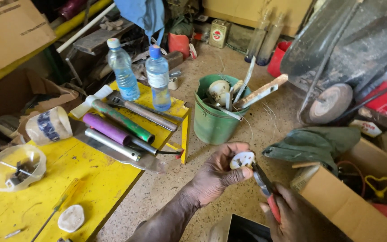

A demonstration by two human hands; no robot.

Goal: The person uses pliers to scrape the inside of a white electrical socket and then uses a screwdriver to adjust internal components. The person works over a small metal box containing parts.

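Just right of the yellow table [90, 188], below the green bucket [212, 117], a small white round part [242, 159] is pinched between the left hand's [216, 175] thumb and fingertips. Red-handled pliers [265, 190] are gripped in the right hand [294, 215], fingers curled round the handles, tips touching the part. Two water bottles [157, 77] are stood at the table's far edge.
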